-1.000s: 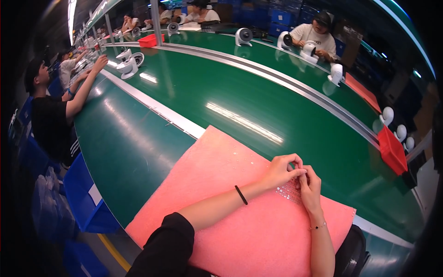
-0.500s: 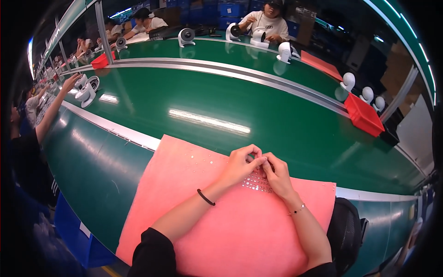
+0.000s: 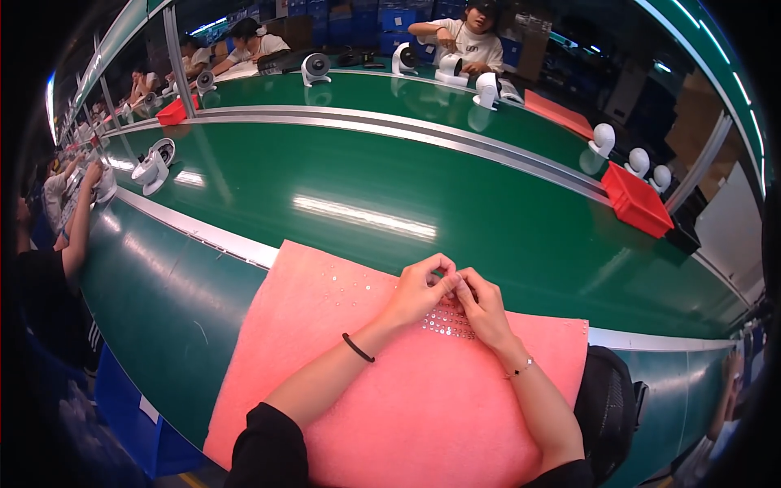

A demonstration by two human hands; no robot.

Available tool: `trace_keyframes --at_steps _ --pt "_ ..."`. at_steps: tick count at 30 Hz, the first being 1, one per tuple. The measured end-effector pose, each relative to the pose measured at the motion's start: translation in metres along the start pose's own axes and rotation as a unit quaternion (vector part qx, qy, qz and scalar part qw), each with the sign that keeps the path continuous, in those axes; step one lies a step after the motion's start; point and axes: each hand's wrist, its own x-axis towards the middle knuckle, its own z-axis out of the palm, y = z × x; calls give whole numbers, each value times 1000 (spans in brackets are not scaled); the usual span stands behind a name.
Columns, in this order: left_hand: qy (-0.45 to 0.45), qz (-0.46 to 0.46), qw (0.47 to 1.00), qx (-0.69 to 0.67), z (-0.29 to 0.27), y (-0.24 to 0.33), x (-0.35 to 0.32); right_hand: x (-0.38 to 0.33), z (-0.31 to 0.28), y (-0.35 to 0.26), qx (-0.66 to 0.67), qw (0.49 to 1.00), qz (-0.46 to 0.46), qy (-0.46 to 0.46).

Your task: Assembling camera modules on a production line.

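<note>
Above the far edge of a pink foam sheet [image 3: 358, 415], my left hand [image 3: 416, 291] and my right hand [image 3: 486, 313] meet at the fingertips. Both have thumb and fingers pinched together. Whatever sits between them is too small or too hidden to make out. Just below the hands, rows of small round silvery pieces [image 3: 447, 322] lie on the sheet, partly covered by my right hand. To the left of my left hand, several more small pieces [image 3: 342, 289] are scattered loosely on the foam.
Beyond the sheet runs a green conveyor belt [image 3: 268, 175] carrying a white fan-like device [image 3: 153, 167] at the left. A red tray [image 3: 637, 201] stands far right. Across the line sits a person [image 3: 468, 39]. A black mesh chair back [image 3: 604, 407] is beside my right forearm.
My hands stay pinched together in nearly the same place. At the left, a co-worker's arm has drawn down and back from the white device. The person across has lifted an arm.
</note>
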Motion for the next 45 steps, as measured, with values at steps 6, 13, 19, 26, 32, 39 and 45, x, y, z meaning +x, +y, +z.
trace_keyframes --at_steps 6,13,19,26,32,39,45 --pt "26 -17 993 -118 -3 -4 5 0 -2 3 -1 1000 8 -10" --pt "3 -14 997 -77 0 4 3 -2 -2 3 -15 1000 -15 -3" --pt "22 -15 997 -69 0 -3 3 -1 0 1 -52 998 -31 2" --pt "2 -31 998 -58 -1 2 3 0 -1 3 -23 1000 -16 2" --pt "-9 -43 998 -36 -1 5 3 -1 -2 4 -25 1000 -17 2" --pt "-9 -40 999 -14 1 4 2 -1 0 3 -47 998 -46 10" --pt "4 -11 1000 9 0 3 1 -1 1 1 -46 998 -42 1"
